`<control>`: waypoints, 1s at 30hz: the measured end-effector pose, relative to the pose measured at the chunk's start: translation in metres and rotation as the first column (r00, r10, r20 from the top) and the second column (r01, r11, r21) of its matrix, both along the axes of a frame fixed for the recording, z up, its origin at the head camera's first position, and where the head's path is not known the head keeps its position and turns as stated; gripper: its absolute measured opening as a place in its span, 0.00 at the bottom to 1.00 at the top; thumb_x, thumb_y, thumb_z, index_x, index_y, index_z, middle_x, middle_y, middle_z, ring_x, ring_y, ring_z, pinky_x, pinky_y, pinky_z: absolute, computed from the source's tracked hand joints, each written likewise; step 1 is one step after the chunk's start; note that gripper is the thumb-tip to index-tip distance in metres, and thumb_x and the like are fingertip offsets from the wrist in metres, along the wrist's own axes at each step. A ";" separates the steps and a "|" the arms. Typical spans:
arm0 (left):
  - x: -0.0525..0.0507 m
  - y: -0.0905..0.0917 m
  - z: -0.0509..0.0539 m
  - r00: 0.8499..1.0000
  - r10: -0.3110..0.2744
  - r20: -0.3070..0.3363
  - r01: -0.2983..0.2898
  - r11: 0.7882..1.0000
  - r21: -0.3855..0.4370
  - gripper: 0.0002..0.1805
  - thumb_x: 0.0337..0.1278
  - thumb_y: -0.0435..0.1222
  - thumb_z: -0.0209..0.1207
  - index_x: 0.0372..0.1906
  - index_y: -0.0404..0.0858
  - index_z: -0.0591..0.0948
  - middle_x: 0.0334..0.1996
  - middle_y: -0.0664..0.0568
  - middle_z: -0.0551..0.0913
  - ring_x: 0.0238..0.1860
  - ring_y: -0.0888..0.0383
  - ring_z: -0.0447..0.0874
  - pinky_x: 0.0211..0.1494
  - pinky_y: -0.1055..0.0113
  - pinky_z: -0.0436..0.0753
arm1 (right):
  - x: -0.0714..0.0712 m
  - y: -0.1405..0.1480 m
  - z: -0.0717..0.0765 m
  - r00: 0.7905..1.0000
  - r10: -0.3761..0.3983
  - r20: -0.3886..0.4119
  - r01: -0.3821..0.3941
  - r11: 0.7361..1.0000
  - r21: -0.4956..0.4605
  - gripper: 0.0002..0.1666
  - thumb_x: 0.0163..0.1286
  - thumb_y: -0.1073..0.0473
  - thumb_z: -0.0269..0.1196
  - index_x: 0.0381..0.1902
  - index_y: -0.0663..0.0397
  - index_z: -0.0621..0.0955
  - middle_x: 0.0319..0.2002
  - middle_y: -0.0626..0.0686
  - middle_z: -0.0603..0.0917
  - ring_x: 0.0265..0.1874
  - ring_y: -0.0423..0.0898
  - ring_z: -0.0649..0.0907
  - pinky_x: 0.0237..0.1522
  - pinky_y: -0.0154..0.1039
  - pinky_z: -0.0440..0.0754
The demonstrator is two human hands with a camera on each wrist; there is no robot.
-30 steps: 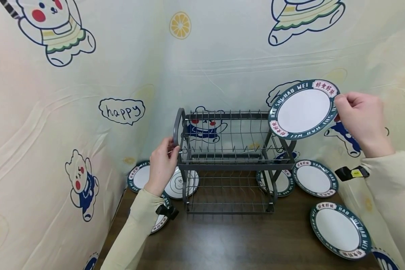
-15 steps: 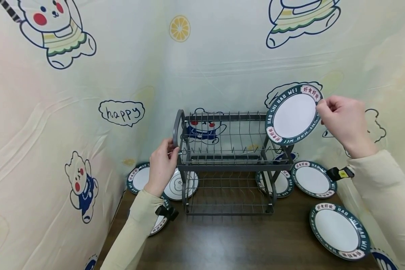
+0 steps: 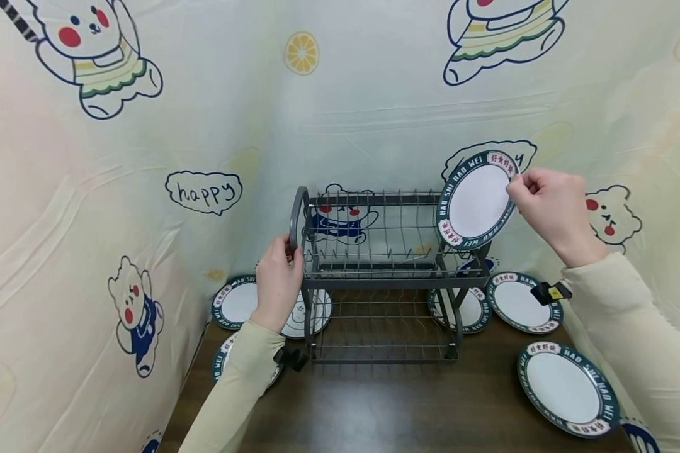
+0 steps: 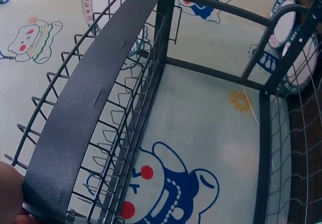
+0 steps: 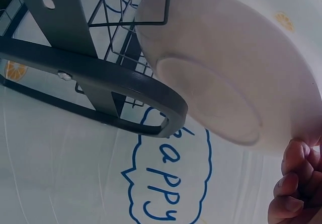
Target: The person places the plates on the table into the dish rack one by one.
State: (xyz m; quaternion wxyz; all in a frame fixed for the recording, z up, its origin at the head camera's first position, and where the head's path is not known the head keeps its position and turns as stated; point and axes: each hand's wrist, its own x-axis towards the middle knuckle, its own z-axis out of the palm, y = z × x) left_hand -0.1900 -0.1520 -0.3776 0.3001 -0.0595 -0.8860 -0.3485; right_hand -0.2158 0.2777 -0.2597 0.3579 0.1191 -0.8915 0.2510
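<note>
A white plate with a dark green lettered rim (image 3: 478,200) is tilted up at the right end of the top tier of a dark two-tier dish rack (image 3: 385,283). My right hand (image 3: 551,211) pinches the plate's right edge between thumb and curled fingers. From the right wrist view, the plate's pale underside (image 5: 216,73) shows close beside the rack's wires; whether they touch I cannot tell. At the rack's left end, my left hand (image 3: 277,277) grips the upright side frame, its fingers partly hidden behind it. The left wrist view shows the rack's broad dark rail (image 4: 85,103) beside that hand.
Matching plates lie on the brown table (image 3: 385,409): one at the right front (image 3: 568,389), one behind it (image 3: 524,302), and more at the left (image 3: 235,302). Another plate (image 3: 470,308) sits partly behind the rack's right legs. A patterned cloth (image 3: 204,94) hangs behind.
My right hand has carried the plate left and slightly down, over the rack's right end, and the plate has turned more upright. My left hand stays on the rack's left side.
</note>
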 end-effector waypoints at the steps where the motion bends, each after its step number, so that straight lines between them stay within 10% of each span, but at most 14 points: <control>1: 0.000 0.000 0.000 1.000 0.003 -0.007 -0.003 1.000 0.001 0.12 0.72 0.30 0.61 0.54 0.28 0.78 0.45 0.36 0.86 0.45 0.41 0.89 0.49 0.48 0.89 | 0.000 -0.001 -0.001 1.000 0.002 0.000 -0.002 1.000 0.006 0.19 0.70 0.62 0.56 0.19 0.59 0.81 0.14 0.53 0.76 0.13 0.36 0.66 0.18 0.27 0.61; 30: -0.002 0.000 -0.004 1.000 0.015 -0.026 -0.015 1.000 0.007 0.12 0.71 0.29 0.61 0.54 0.27 0.79 0.45 0.36 0.86 0.44 0.41 0.90 0.48 0.48 0.90 | -0.009 -0.017 -0.015 0.998 0.003 -0.063 0.007 0.988 0.153 0.15 0.67 0.67 0.58 0.19 0.60 0.80 0.14 0.54 0.77 0.13 0.39 0.64 0.16 0.26 0.55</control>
